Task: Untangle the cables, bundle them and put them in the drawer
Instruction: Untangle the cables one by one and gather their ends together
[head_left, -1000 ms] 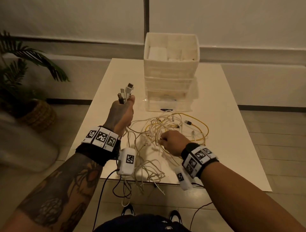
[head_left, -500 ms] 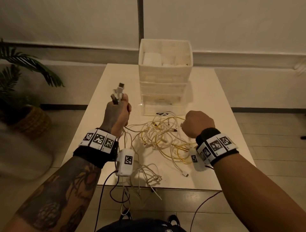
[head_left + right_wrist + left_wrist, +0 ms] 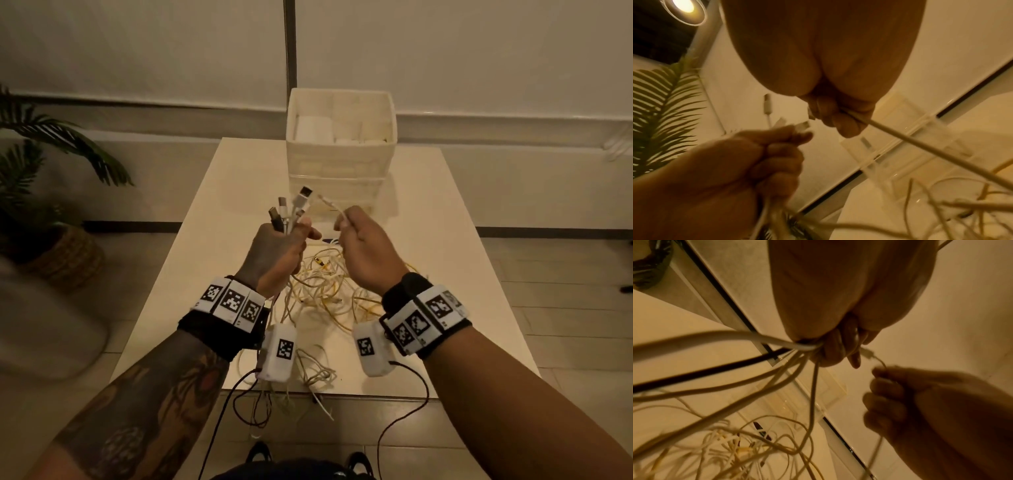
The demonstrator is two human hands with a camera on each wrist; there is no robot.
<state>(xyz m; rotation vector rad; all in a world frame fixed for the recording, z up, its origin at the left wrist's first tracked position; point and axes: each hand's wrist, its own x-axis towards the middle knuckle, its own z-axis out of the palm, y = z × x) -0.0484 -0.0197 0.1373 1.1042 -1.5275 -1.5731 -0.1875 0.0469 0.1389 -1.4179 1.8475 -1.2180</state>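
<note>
The left hand (image 3: pixel 279 253) is raised above the counter (image 3: pixel 455 240), its fingers (image 3: pixel 835 348) curled tight round a bunch of cable ends (image 3: pixel 291 212); several plugs stick up out of the fist, and the cords hang down from it to the counter. The right hand (image 3: pixel 368 255) is raised just beside it, the 2 hands close but apart. Its fingers (image 3: pixel 830 112) pinch 1 thin white cable (image 3: pixel 334 207) near its end, with the small plug pointing toward the left hand's bunch.

Below the hands, a tangle (image 3: pixel 325 291) of white and yellow cables lies on the middle of the counter. More white loops (image 3: pixel 313 371) lie at the near edge, and a few strands hang over it toward the floor.

The counter is a long, pale, smooth top running away from the person. At its far end stands a white drawer unit (image 3: pixel 340 161); its open top tray holds white items, and stacked drawers sit below. Whether any drawer is pulled out cannot be told.

Behind the counter is a pale wall with a dark vertical seam. The floor is tiled. On the left, a palm-like plant (image 3: pixel 51 144) stands in a woven basket pot (image 3: pixel 65 253). The right wrist view shows a lit round ceiling lamp (image 3: pixel 683 9).
</note>
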